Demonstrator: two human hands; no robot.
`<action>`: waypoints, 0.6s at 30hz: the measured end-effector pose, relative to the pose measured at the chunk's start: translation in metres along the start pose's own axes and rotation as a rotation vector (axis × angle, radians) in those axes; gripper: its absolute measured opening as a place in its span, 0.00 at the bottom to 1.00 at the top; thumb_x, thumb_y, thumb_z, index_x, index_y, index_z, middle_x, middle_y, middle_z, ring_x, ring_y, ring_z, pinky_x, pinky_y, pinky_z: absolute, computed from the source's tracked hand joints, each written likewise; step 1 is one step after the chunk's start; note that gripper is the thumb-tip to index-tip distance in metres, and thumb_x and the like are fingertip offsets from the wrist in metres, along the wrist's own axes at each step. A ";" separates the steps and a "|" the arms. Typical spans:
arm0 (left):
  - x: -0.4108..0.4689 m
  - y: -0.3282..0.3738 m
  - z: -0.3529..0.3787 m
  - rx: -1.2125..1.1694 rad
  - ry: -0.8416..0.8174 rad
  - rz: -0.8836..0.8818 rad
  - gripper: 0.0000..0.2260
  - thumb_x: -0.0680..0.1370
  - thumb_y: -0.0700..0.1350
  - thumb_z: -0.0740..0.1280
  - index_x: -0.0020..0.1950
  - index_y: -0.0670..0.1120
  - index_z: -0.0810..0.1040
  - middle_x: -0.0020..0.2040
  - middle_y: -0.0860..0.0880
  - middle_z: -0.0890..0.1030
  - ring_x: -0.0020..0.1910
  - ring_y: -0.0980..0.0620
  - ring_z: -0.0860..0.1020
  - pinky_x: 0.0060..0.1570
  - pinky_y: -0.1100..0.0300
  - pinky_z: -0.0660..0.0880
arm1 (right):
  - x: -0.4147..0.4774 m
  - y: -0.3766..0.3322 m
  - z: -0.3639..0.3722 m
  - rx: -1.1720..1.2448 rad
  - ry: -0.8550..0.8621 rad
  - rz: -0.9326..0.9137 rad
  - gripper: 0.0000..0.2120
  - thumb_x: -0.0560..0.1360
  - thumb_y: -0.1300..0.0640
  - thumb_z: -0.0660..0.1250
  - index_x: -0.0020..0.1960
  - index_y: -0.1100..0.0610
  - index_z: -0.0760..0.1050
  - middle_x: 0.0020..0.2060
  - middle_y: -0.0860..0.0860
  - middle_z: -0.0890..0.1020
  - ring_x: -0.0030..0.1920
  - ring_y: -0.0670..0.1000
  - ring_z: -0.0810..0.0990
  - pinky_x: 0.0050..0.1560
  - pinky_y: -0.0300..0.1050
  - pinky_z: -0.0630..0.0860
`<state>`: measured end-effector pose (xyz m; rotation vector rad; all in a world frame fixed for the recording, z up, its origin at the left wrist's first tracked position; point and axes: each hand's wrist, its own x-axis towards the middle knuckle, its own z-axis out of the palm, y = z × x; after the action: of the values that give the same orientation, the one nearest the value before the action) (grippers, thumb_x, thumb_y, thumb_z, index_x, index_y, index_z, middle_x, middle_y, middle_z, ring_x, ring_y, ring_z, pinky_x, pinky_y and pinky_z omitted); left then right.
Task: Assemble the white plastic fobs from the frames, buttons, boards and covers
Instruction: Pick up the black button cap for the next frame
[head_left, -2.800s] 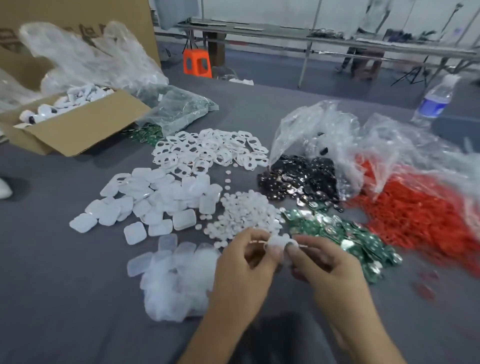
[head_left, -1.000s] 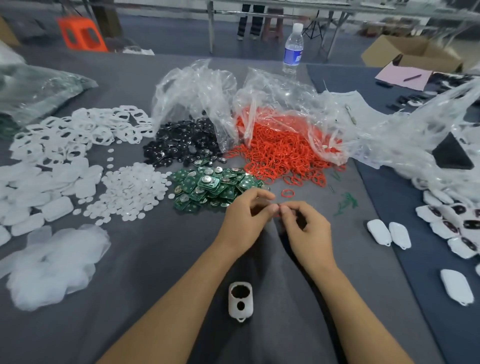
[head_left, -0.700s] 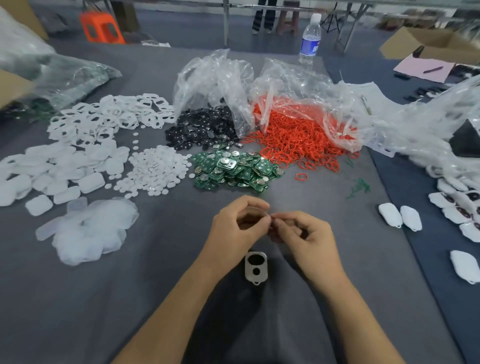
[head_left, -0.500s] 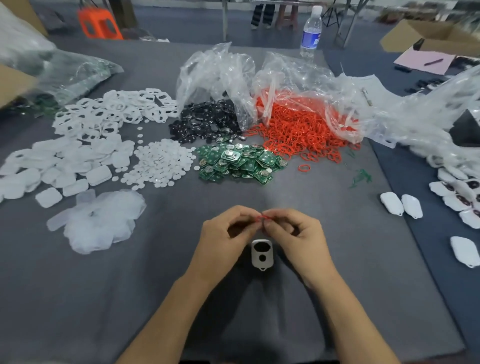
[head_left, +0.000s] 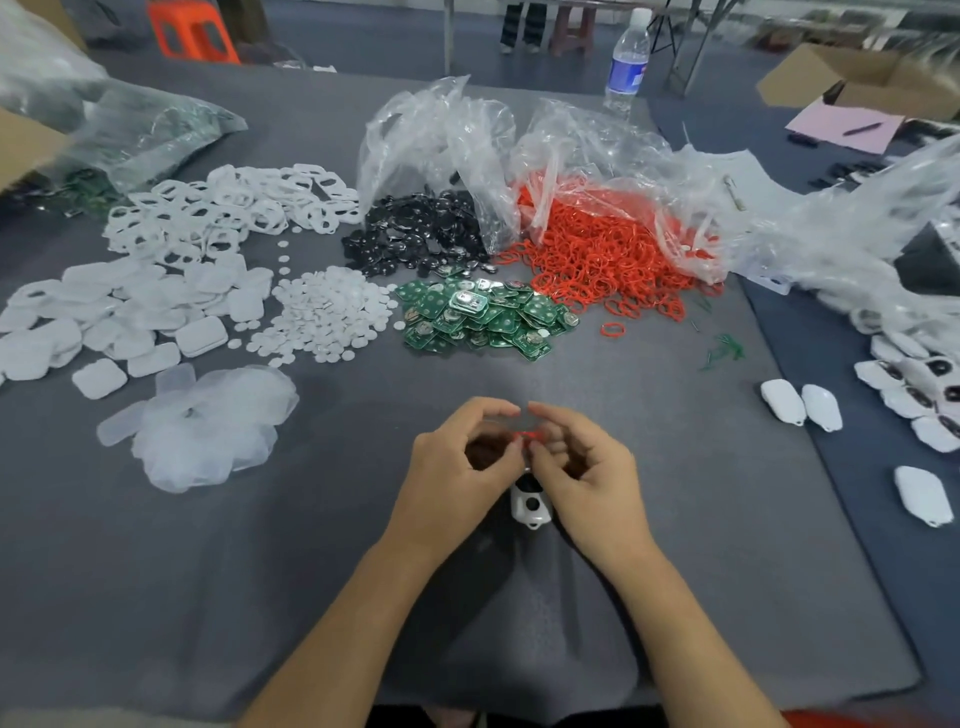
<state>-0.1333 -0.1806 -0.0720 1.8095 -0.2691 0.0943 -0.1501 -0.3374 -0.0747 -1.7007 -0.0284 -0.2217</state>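
Note:
My left hand (head_left: 457, 467) and my right hand (head_left: 582, 467) meet over the grey table, fingertips pinching a small red ring (head_left: 527, 435) between them. Just below the fingers a white fob frame (head_left: 529, 506) with two holes lies on the cloth, partly hidden by my right hand. Farther back lie heaps of parts: white frames (head_left: 228, 208), white covers (head_left: 119, 312), white round buttons (head_left: 327, 312), green boards (head_left: 483, 317), black pieces (head_left: 415, 239) and red rings (head_left: 608, 254).
Crumpled clear bags (head_left: 447, 135) stand behind the heaps. A pile of translucent covers (head_left: 208, 421) lies at the left. Finished white fobs (head_left: 800, 402) lie on the right, on a darker mat. A water bottle (head_left: 627, 62) stands at the far edge.
The fob frame went from my fingers onto the cloth. My hands then came together on a red ring and drew back to just above the frame, covering its top.

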 end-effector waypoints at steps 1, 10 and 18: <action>-0.001 0.000 0.000 0.006 0.004 0.006 0.13 0.76 0.43 0.74 0.57 0.57 0.80 0.47 0.60 0.86 0.49 0.61 0.85 0.51 0.67 0.79 | -0.001 0.000 0.000 -0.024 0.003 -0.003 0.20 0.76 0.70 0.69 0.57 0.47 0.83 0.40 0.53 0.82 0.39 0.52 0.79 0.45 0.40 0.79; -0.002 -0.005 -0.001 -0.003 0.002 0.037 0.13 0.76 0.43 0.73 0.57 0.57 0.77 0.47 0.60 0.85 0.49 0.58 0.85 0.49 0.64 0.80 | 0.002 -0.023 -0.018 -0.149 -0.172 0.003 0.08 0.75 0.61 0.74 0.53 0.53 0.86 0.45 0.46 0.87 0.46 0.47 0.86 0.50 0.41 0.80; -0.012 0.000 -0.011 0.169 -0.126 0.031 0.27 0.78 0.47 0.74 0.73 0.61 0.67 0.61 0.64 0.79 0.63 0.61 0.76 0.63 0.64 0.73 | 0.006 -0.038 -0.039 -0.555 -0.231 -0.035 0.14 0.76 0.62 0.72 0.60 0.53 0.82 0.47 0.47 0.81 0.48 0.42 0.80 0.53 0.26 0.70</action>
<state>-0.1445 -0.1686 -0.0719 1.9827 -0.3888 0.0251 -0.1551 -0.3707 -0.0314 -2.2742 -0.1814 -0.0572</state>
